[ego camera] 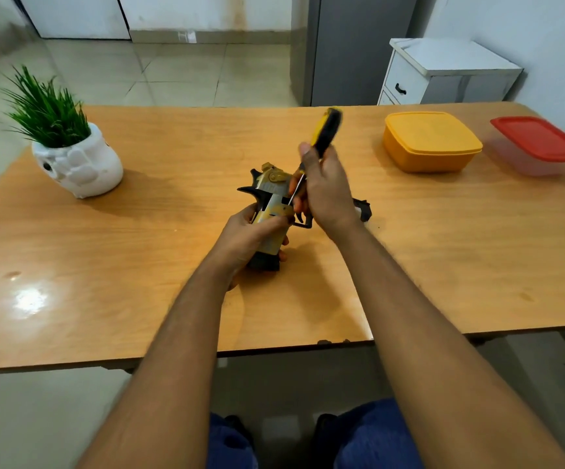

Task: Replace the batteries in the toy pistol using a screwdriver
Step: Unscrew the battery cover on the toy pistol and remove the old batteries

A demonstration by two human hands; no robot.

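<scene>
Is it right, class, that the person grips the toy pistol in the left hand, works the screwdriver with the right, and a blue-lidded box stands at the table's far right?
Not quite. In the head view the left hand grips the toy pistol and the right hand holds the screwdriver, but the box at the table's far right has a red lid, not blue.

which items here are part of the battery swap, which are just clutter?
In use: toy pistol gripped by left hand; screwdriver gripped by right hand, tip at the pistol.

Lying about: potted plant, yellow box, red-lidded box, small black part behind the right hand.
</scene>
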